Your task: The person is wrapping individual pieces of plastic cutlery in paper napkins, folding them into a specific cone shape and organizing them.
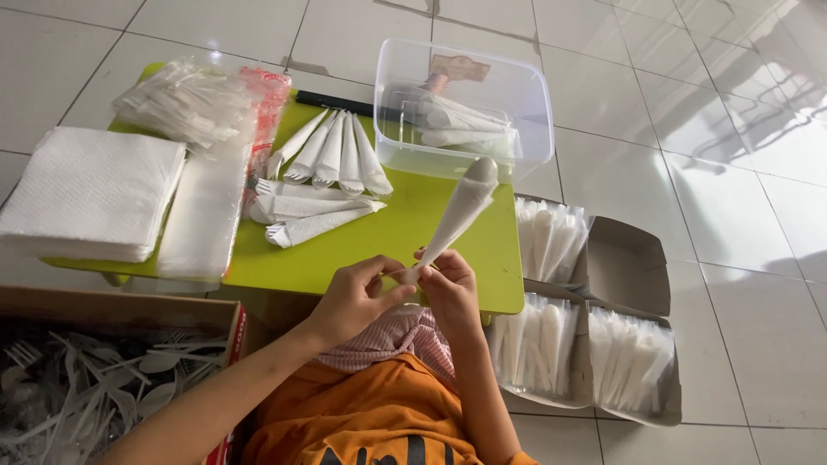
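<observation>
My left hand (357,297) and my right hand (448,288) meet over the near edge of a small lime-green table (405,237). Together they pinch the narrow lower end of a spoon wrapped in a white napkin (461,211), which tilts up and to the right, its rounded bowl end at the top. Several finished napkin-wrapped pieces (323,181) lie in a fan and a short row on the table's middle. A clear plastic tub (465,108) at the table's far right holds a few more wrapped pieces.
A stack of white napkins (90,194) lies at the table's left, with a bag of plastic cutlery (194,103) behind it. A cardboard box of loose white plastic forks and spoons (86,387) stands at lower left. Open boxes of bagged cutlery (594,327) sit on the tiled floor at right.
</observation>
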